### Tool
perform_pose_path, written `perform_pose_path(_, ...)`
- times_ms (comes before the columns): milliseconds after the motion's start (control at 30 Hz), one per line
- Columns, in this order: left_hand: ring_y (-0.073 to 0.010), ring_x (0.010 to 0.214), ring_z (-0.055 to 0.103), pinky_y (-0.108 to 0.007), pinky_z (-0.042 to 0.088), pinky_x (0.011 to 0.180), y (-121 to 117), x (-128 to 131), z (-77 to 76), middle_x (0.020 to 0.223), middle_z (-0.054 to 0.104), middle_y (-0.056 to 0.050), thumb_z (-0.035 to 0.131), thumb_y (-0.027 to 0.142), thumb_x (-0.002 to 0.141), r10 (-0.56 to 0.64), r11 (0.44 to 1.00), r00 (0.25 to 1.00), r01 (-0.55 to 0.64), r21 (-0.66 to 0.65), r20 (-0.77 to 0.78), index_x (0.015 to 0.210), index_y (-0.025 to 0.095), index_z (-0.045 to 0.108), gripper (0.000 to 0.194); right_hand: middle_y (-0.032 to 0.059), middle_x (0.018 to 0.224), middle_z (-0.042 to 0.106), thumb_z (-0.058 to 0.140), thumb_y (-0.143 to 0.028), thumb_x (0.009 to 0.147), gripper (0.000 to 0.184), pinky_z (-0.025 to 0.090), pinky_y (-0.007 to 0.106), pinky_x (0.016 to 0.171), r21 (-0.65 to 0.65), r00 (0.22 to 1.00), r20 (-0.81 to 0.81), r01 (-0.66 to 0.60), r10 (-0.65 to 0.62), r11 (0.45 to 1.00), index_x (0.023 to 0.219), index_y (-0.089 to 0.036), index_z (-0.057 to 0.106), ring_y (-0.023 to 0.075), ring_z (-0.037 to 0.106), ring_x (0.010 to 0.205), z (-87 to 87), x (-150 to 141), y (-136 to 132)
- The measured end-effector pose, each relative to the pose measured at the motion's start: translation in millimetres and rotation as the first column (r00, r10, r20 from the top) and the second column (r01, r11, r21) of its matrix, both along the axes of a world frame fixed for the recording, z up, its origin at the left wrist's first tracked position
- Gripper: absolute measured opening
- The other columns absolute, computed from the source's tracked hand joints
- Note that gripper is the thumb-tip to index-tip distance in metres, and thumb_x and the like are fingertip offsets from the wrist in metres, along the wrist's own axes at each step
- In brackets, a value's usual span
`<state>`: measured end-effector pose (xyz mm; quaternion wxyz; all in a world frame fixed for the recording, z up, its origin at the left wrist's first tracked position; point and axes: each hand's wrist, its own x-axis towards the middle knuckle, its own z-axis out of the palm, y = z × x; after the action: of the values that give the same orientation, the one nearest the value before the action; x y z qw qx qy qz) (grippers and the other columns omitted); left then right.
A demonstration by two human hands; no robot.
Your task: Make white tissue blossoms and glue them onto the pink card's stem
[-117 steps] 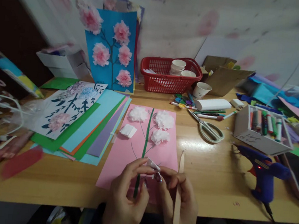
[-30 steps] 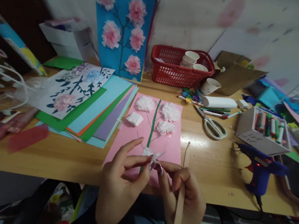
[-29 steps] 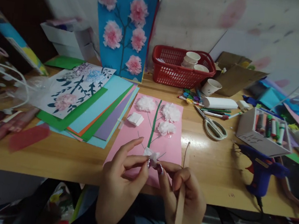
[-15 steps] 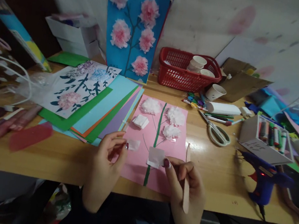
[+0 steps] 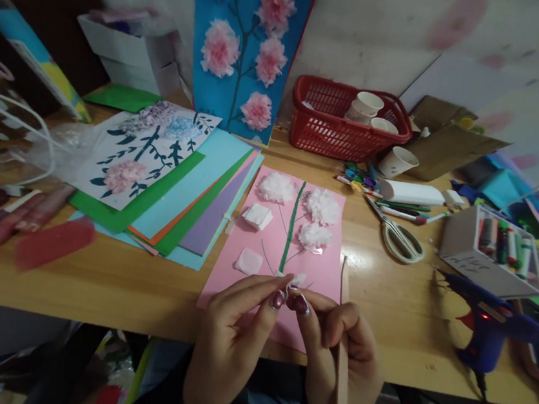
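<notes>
Over the lower part of a pink sheet, my left hand and my right hand meet, fingertips pinching a small piece of white tissue paper between them. A wooden craft stick is also tucked in my right hand, under the curled fingers. On the sheet runs a green painted stem with thin drawn branches. Three fluffy white paper flowers sit along its upper part. A stack of white tissue squares and a single tissue square lie left of the stem.
Coloured paper sheets are piled at left under a flower picture. A blue flower picture stands behind, beside a red basket with paper cups. At right are scissors, a marker box and a blue glue gun with its light on.
My left hand has let go of a tissue square, which now lies on the pink sheet. It has moved right to my right hand, and the other tissue piece is now crumpled between the fingertips.
</notes>
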<state>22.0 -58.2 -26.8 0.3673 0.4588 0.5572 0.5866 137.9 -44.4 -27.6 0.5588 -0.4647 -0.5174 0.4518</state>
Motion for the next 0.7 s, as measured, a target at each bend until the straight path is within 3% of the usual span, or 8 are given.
perform_pose_path(133, -0.0135, 0.093, 0.072, -0.019, 0.057, 0.083, -0.1, 0.8, -2.1, 0.104, 0.077, -0.001, 0.067, 0.022, 0.085, -0.034, 0.999, 0.998, 0.035, -0.021, 0.053, 0.103, 0.026, 0.075, 0.021, -0.0007, 0.09, 0.078, 0.067, -0.016, 0.086, 0.032, 0.055, 0.018, 0.072, 0.0, 0.999, 0.036, 0.004, -0.004, 1.0, 0.068, -0.022, 0.041, 0.0114, 0.073, 0.079, 1.9, 0.4, -2.8)
perform_pose_path(333, -0.0108, 0.079, 0.074, -0.012, 0.057, 0.068, -1.1, -0.1, 0.4, 0.091, 0.08, 0.0, 0.065, 0.02, 0.086, 0.04, 0.996, 0.999, -0.037, -0.079, 0.026, 0.092, 0.024, 0.078, 0.015, -0.001, 0.092, 0.076, 0.066, -0.013, 0.085, 0.03, 0.057, 0.02, 0.078, 0.053, 0.998, 0.066, 0.013, -0.017, 0.999, 0.07, -0.022, 0.042, 0.0109, 0.072, 0.083, 2.1, 3.9, -5.5)
perform_pose_path(567, -0.0118, 0.091, 0.073, -0.018, 0.057, 0.084, -7.4, 0.4, 4.3, 0.104, 0.078, 0.0, 0.058, 0.013, 0.087, -0.045, 0.996, 0.985, 0.057, 0.065, -0.168, 0.108, 0.024, 0.074, 0.029, -0.0008, 0.093, 0.075, 0.066, -0.013, 0.085, 0.029, 0.059, 0.018, 0.068, 0.094, 0.989, 0.145, -0.045, 0.031, 0.995, 0.072, -0.023, 0.043, 0.0133, 0.073, 0.088, 7.2, 13.2, -5.8)
perform_pose_path(700, -0.0126, 0.098, 0.072, -0.019, 0.057, 0.086, -9.4, 5.7, 5.6, 0.11, 0.076, -0.003, 0.054, 0.008, 0.087, -0.073, 0.99, 0.973, 0.097, 0.099, -0.221, 0.113, 0.023, 0.072, 0.034, 0.0003, 0.09, 0.075, 0.067, -0.015, 0.085, 0.03, 0.059, 0.019, 0.066, 0.071, 0.989, 0.148, -0.008, -0.003, 0.997, 0.071, -0.023, 0.042, 0.0134, 0.072, 0.084, 8.8, 17.6, -9.4)
